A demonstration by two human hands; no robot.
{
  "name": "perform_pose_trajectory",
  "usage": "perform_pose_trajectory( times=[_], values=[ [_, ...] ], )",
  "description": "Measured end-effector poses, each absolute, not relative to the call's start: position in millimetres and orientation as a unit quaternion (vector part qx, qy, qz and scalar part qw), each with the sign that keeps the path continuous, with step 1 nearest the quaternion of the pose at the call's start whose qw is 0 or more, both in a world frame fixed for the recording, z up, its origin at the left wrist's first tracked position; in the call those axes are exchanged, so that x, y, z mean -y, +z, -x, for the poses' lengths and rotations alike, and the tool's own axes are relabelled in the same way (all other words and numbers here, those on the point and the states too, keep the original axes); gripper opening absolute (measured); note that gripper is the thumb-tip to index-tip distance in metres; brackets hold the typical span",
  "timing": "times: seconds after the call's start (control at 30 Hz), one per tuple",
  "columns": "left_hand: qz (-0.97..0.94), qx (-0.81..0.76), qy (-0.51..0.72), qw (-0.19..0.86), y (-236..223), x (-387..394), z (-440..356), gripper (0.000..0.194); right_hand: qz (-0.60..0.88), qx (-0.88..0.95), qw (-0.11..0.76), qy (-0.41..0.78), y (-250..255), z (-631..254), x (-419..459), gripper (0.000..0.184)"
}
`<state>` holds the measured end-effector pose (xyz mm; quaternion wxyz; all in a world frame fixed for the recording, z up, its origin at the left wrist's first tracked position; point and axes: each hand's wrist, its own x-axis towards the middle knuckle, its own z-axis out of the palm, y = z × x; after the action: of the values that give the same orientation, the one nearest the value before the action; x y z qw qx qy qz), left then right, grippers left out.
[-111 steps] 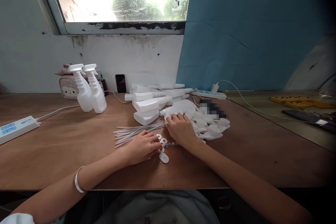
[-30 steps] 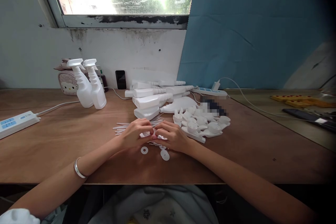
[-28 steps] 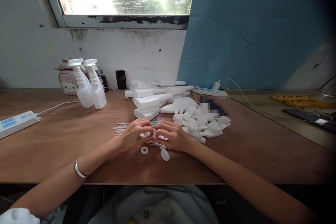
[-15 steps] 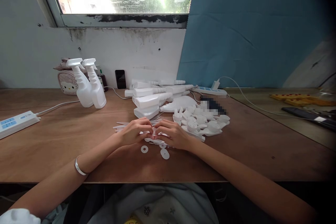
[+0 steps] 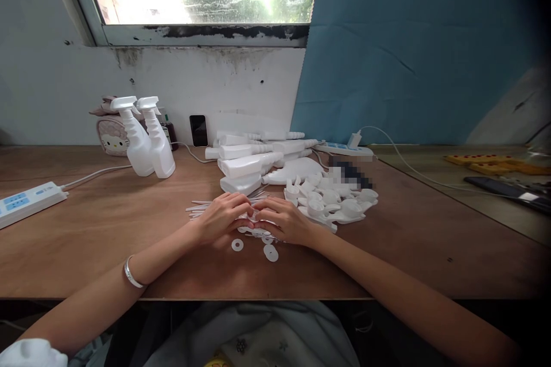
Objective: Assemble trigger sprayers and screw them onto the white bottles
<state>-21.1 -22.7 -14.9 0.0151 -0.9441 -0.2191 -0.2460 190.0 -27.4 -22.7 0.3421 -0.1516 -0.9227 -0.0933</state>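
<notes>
Over a small heap of white parts, my left hand [image 5: 225,218] and my right hand [image 5: 287,221] meet fingertip to fingertip. Both have fingers curled and closed on something small and pale that they mostly hide. Thin white tubes [image 5: 196,209] lie under and beyond my left hand. Just in front rest a flat white washer [image 5: 233,245] and a pair of overlapping white discs [image 5: 271,253]. More small flat pieces [image 5: 260,231] show beneath the fingers. To the right of my right hand is a pile of white spray trigger heads [image 5: 350,210].
Empty-looking white plastic bottles [image 5: 249,166] lie stacked behind my hands. Two assembled spray bottles [image 5: 162,155] stand back left, near a pink bag [image 5: 112,136] and a phone [image 5: 198,131] against the wall. Power strips [image 5: 32,202] and cables lie on the wooden table [image 5: 107,223].
My hands stay together in the same place, with only slight finger movement. The whole view has shifted very slightly; the surrounding parts lie as before.
</notes>
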Motion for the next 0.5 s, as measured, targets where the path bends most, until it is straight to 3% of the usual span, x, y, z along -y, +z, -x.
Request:
perform_pose_trajectory(
  times=[0.33,0.5],
  values=[
    [0.934,0.23,-0.26,-0.088,-9.7,27.1,18.9,0.016,0.168,0.922,0.34,-0.074,-24.2,-189.3,27.7,0.013],
    [0.933,0.226,-0.268,-0.083,-11.0,28.3,17.1,0.018,0.164,0.924,0.327,-0.115,-23.9,-190.9,26.8,0.014]
  ],
)
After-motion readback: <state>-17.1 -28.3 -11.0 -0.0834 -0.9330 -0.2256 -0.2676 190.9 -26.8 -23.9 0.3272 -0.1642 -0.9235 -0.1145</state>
